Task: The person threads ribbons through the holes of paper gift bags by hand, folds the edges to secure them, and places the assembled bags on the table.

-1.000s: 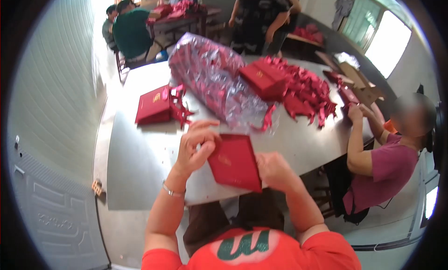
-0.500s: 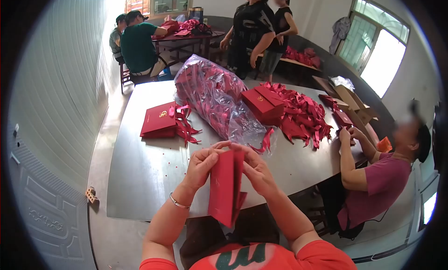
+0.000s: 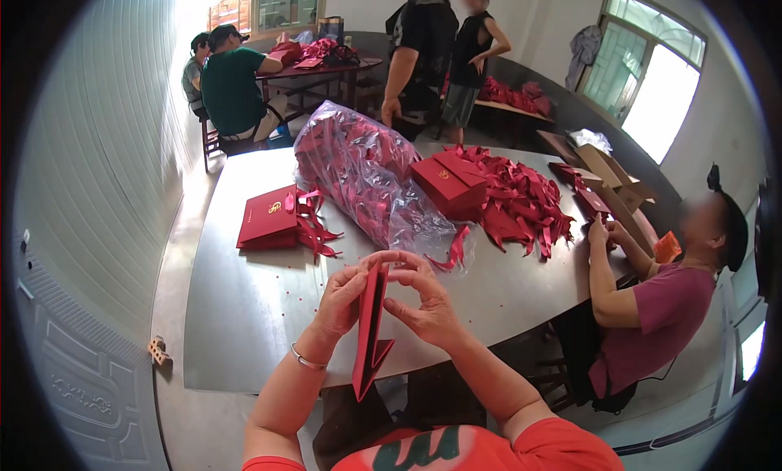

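A red paper gift bag (image 3: 371,332) is held nearly edge-on above the near side of the metal table, its lower flap folded outward. My left hand (image 3: 340,296) pinches its upper left side, thumb on the outer face. On the other side, my right hand (image 3: 428,304) curls over the upper part, its fingertips at the top and its thumb near the open edge; a gap shows between thumb and fingers. Beyond my hands, a stack of red gift bags (image 3: 267,218) with ribbon handles lies to the left. A clear plastic sack (image 3: 358,173) full of red items sits mid-table.
More red bags (image 3: 450,182) and a heap of red ribboned bags (image 3: 525,202) cover the right of the metal table (image 3: 236,332). A co-worker in a purple shirt (image 3: 664,308) handles red bags at the right edge. Other people sit and stand behind. Cardboard boxes (image 3: 611,173) stand at right.
The bag has turned from showing its front face to nearly edge-on, and its flap sticks out more. My right fingers have spread into a wider curve. A standing person behind has shifted.
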Demonstrator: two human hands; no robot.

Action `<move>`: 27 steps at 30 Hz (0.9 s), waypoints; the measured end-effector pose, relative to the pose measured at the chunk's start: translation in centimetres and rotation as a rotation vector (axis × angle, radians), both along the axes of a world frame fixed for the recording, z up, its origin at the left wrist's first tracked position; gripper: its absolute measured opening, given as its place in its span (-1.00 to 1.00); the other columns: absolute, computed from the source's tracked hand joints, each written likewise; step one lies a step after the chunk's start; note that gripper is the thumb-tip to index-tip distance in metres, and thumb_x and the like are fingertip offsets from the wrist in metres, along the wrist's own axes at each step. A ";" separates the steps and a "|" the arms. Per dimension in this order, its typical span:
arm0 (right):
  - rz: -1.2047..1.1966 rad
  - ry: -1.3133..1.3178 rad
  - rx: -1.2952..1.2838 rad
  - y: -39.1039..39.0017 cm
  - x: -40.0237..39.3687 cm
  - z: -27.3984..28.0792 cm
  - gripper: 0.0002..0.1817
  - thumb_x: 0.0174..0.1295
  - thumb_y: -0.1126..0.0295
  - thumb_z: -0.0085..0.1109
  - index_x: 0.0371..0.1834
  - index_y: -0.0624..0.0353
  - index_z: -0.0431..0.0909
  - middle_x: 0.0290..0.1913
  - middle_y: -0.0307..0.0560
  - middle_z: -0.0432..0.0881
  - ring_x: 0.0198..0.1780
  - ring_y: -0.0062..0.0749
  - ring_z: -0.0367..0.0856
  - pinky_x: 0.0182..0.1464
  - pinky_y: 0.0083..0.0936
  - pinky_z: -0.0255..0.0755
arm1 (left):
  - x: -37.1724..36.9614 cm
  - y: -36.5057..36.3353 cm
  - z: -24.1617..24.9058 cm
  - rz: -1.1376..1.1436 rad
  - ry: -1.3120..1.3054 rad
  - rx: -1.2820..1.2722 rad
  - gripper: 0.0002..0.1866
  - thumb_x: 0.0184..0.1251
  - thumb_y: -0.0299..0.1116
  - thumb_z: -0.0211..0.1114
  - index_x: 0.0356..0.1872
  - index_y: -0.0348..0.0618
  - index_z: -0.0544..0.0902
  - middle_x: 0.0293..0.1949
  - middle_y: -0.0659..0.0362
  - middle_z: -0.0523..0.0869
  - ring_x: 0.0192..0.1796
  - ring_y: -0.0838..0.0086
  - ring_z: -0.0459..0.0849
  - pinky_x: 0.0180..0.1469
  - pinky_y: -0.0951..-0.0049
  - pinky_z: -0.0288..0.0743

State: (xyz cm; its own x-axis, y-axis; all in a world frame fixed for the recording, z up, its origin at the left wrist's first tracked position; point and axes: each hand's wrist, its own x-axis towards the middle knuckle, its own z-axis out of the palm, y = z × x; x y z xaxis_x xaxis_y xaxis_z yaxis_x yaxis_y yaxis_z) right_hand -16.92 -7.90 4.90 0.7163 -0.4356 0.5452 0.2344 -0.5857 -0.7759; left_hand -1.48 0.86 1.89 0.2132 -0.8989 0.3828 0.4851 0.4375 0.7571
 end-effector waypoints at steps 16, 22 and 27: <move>0.155 -0.022 0.176 0.3 -0.4 -1.5 -0.77 0.18 0.51 0.31 -0.10 0.15 0.59 0.33 -0.02 0.32 0.39 -0.23 0.24 0.39 -0.28 0.11 | 0.6 -1.7 -2.6 -0.036 0.268 0.144 -0.45 0.43 -0.19 0.16 0.29 -0.38 0.39 0.32 0.05 0.43 0.23 0.42 0.52 0.29 0.41 0.39; 0.244 -0.042 0.287 0.6 -1.0 -1.4 -0.83 0.17 0.56 0.29 -0.18 0.19 0.60 -0.07 -0.11 0.61 0.06 -0.36 0.53 0.17 -0.45 0.34 | 0.2 -1.8 -2.5 0.087 -0.260 0.278 -0.38 0.34 -0.18 0.25 0.34 -0.26 0.33 0.28 0.10 0.43 0.23 0.40 0.49 0.30 0.34 0.37; 0.210 -0.062 0.119 0.3 -0.8 -1.5 -0.80 0.10 0.58 0.33 -0.19 0.22 0.58 -0.13 -0.13 0.63 0.00 -0.41 0.53 0.09 -0.47 0.38 | -0.3 -0.3 -1.4 -0.106 -0.089 0.235 -0.37 0.28 -0.27 0.31 0.34 -0.23 0.34 0.26 0.12 0.44 0.24 0.45 0.46 0.30 0.39 0.35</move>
